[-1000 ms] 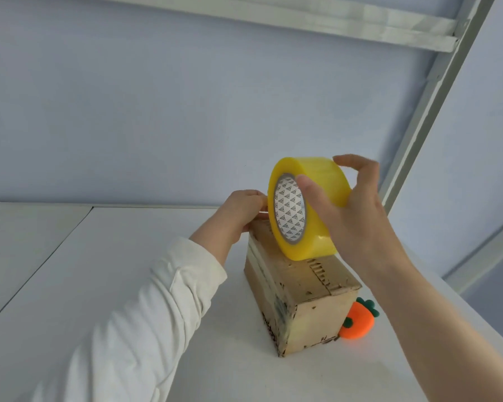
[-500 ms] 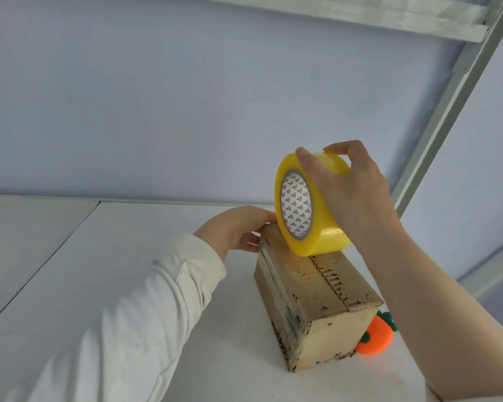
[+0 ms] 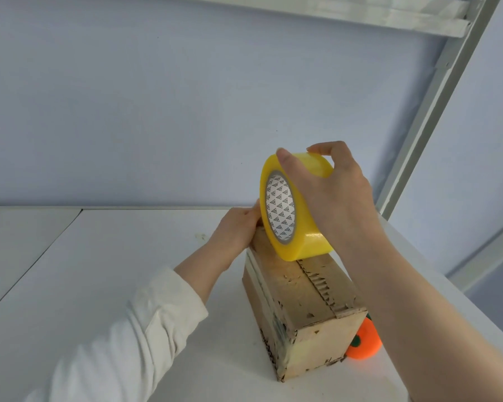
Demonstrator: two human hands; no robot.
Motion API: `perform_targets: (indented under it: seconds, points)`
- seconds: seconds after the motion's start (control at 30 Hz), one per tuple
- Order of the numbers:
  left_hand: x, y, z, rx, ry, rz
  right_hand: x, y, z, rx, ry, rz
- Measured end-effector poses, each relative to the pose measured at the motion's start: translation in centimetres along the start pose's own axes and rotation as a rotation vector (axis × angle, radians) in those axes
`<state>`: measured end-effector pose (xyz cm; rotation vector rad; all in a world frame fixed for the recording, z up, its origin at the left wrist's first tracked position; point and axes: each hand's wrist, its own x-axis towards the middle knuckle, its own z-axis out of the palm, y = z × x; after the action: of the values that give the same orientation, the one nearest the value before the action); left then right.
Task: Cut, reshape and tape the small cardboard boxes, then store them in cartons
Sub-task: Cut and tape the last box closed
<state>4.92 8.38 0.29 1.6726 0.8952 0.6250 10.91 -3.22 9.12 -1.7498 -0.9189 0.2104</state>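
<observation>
A small worn cardboard box (image 3: 302,311) stands on the white table (image 3: 114,256), its long top running away from me with a jagged flap edge across it. My right hand (image 3: 334,204) grips a big yellow tape roll (image 3: 291,207) by its rim, thumb on the near edge and fingers over the top. The roll stands on edge on the box's far top. My left hand (image 3: 233,233) rests on the box's far left corner, just behind the roll; its fingertips are hidden by the roll and the box.
An orange carrot-shaped toy (image 3: 363,343) lies against the box's right side near the table's right edge. A blue wall rises behind the table. A grey metal frame post (image 3: 436,105) slants up at the right.
The right hand has shifted its grip up onto the top of the roll. The left hand stays at the box's far end. The view has moved slightly.
</observation>
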Motion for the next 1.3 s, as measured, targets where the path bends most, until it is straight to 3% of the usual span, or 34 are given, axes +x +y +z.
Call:
perform_targets:
  seconds: [0.1, 0.2, 0.33, 0.47, 0.9, 1.07, 1.3]
  points:
    - [-0.7, -0.7, 1.5, -0.100, 0.200, 0.020, -0.2, 0.2, 0.1, 0.028, 0.001, -0.025]
    - [-0.6, -0.8, 1.8, -0.132, 0.245, 0.022, -0.6, 0.7, -0.4, 0.066, -0.037, -0.061]
    - [-0.5, -0.9, 1.2, -0.152, 0.121, -0.057, -2.0, 2.3, -1.6, 0.361, -0.265, -0.020]
    - [-0.2, -0.6, 0.6, -0.217, -0.017, -0.192, -2.7, 3.2, -1.3, 0.488, -0.252, 0.007]
    - [-0.2, 0.0, 0.9, -0.035, 0.157, -0.180, -4.4, 2.4, 0.3, 0.344, 0.063, 0.073]
    - [-0.2, 0.1, 0.9, -0.044, 0.177, -0.193, -6.4, 1.5, -2.4, 0.260, 0.016, 0.093]
    - [-0.5, -0.2, 0.7, -0.113, 0.062, -0.167, -6.2, 0.2, -3.3, 0.232, -0.042, 0.083]
